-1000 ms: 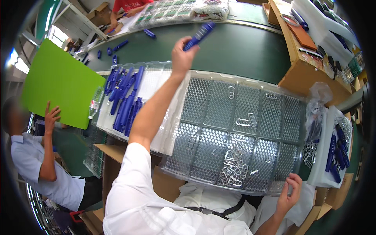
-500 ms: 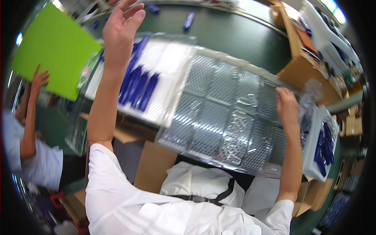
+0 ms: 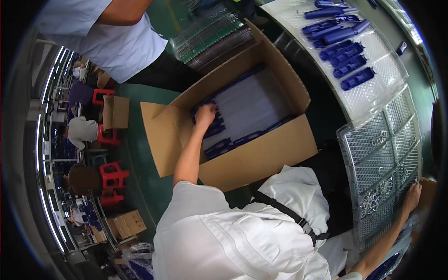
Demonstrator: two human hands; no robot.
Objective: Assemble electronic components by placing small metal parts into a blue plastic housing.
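My left hand (image 3: 205, 115) reaches down into an open cardboard box (image 3: 261, 161), its fingers closed round one of the blue plastic parts (image 3: 216, 127) lined along the box's left side. Its fingertips are partly hidden. More blue parts (image 3: 238, 140) lie along the near wall, around a pale translucent sheet (image 3: 254, 100). Over on the right, my right hand (image 3: 413, 192) has curled fingers at the edge of a clear plastic tray (image 3: 345, 140), gripping its rim. Small shiny pieces (image 3: 373, 198) lie loose in that tray's compartments.
A white textured tray (image 3: 378, 100) with several blue plastic housings (image 3: 347, 65) lies at the upper right. Stacked clear trays (image 3: 212, 39) stand behind the box. A person in a light blue shirt (image 3: 126, 46) stands close at the upper left. Red stools (image 3: 112, 175) are farther left.
My view has swung left to the cardboard box. My left hand, raised with spread fingers before, is now down inside the box. My right hand remains by the clear tray's edge.
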